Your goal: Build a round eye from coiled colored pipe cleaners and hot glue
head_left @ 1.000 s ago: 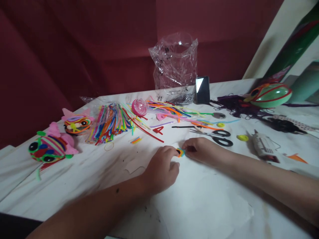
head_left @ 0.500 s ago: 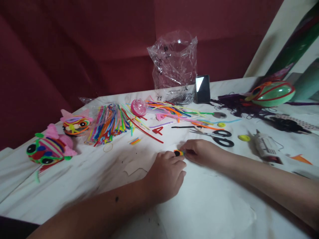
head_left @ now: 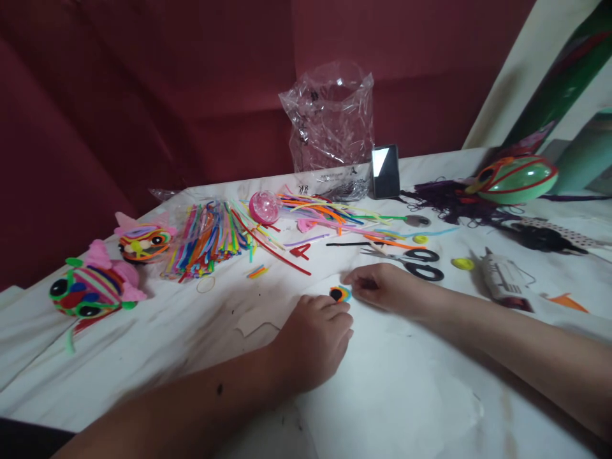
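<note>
A small round coil of fuzzy pipe cleaner point(head_left: 340, 293) lies low over the white table, between my two hands. Its centre is black, ringed by orange and yellow, with blue at the right edge. My left hand point(head_left: 318, 338) has its fingers bent and pressed together, gripping the coil's near left side; the fingertips are partly hidden. On the coil's right side, my right hand point(head_left: 375, 285) is closed with curled fingers close to the blue edge. Whatever sits between those fingers cannot be made out. Black-handled scissors point(head_left: 421, 256) lie just beyond my right hand.
Beyond my hands lies a bundle of colourful pipe cleaners point(head_left: 210, 239). Two fuzzy fish-like figures point(head_left: 93, 287) stand at left. At right are a glue gun point(head_left: 504, 280) and a green balloon-shaped figure point(head_left: 519, 180). A phone point(head_left: 385, 172) leans beside a clear plastic bag point(head_left: 332, 134).
My right hand has drawn slightly away from the coil, whose round face and blue edge now show more. My left hand keeps its place beside it. The view has shifted slightly.
</note>
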The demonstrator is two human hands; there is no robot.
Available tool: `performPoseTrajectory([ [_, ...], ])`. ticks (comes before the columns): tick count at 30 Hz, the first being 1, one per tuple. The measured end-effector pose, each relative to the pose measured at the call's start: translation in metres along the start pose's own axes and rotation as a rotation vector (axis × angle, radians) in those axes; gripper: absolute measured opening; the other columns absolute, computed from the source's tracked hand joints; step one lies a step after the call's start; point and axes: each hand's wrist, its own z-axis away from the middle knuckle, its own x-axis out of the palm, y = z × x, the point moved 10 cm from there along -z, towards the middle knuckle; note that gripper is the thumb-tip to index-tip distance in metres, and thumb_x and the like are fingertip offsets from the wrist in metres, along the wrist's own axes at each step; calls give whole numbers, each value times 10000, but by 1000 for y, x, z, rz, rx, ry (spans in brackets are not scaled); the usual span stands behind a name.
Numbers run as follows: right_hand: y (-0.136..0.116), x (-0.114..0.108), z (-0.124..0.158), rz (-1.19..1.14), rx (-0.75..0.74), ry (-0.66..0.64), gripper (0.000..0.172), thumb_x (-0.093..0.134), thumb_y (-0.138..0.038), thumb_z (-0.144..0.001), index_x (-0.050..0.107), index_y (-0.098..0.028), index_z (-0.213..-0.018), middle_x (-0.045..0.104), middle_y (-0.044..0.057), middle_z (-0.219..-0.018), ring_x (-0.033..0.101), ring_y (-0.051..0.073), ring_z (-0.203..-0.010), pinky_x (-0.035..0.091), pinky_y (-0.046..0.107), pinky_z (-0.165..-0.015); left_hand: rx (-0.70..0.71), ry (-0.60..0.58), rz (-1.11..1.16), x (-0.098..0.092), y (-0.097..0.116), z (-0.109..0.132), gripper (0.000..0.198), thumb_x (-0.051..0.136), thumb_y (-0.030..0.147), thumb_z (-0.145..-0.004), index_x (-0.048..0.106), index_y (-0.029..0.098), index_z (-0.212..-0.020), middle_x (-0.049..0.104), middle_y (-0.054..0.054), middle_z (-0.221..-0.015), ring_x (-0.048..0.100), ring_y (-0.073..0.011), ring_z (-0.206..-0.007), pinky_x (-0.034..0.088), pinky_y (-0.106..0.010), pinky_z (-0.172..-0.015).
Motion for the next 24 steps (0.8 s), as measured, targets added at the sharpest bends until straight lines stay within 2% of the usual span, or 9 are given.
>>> performPoseTrajectory([
  [4, -2, -4, 3, 33, -28, 34, 274, 466, -241, -786, 662, -164, -961, 634, 10, -690, 551, 138, -609, 411, 250, -570, 43, 20, -2, -5, 5, 0, 138, 452, 174, -864, 569, 136, -802, 665, -68, -914, 593, -197, -922, 468, -348, -821],
  [9, -23, 2, 9, 167, -225, 73, 315, 422, -147, -811, 670, -188, -1000, 665, 75, -907, 615, 167, -776, 451, 264, -689, 50, -3, -35, -3, 6, 0, 145, 452, 183, -864, 555, 136, -773, 655, -72, -886, 599, -202, -925, 484, -349, -822],
  [12, -30, 10, 9, 294, -260, 39, 331, 407, -133, -813, 676, -182, -1000, 647, 88, -860, 614, 181, -736, 454, 274, -643, 54, -26, -51, -1, 6, 1, 144, 454, 188, -862, 547, 139, -764, 649, -65, -874, 597, -202, -922, 488, -354, -831],
  [17, -19, -4, 9, 94, -147, 9, 326, 436, -190, -806, 672, -195, -1031, 705, 53, -889, 634, 165, -761, 474, 252, -688, 71, -28, -58, -2, 7, 1, 147, 453, 179, -861, 537, 143, -745, 647, -62, -872, 598, -195, -913, 495, -345, -835],
  [20, -13, -9, 11, 75, -105, -28, 288, 443, -205, -794, 691, -186, -939, 717, 42, -846, 638, 167, -735, 478, 257, -669, 82, -20, -58, -2, 8, 1, 161, 448, 185, -868, 538, 143, -742, 646, -66, -878, 599, -189, -899, 501, -336, -827],
  [22, -16, -10, 13, 81, -159, -25, 273, 441, -208, -805, 696, -187, -899, 714, 48, -859, 640, 164, -753, 479, 255, -681, 89, -24, -66, -1, 8, 1, 172, 444, 184, -868, 535, 142, -728, 642, -66, -864, 598, -188, -892, 503, -334, -824],
  [24, -26, -7, 17, 86, -287, -30, 278, 435, -212, -832, 694, -195, -933, 700, 56, -887, 637, 154, -777, 474, 242, -689, 94, -25, -77, -1, 8, 2, 173, 442, 181, -867, 533, 143, -725, 637, -65, -853, 596, -189, -895, 501, -335, -830],
])
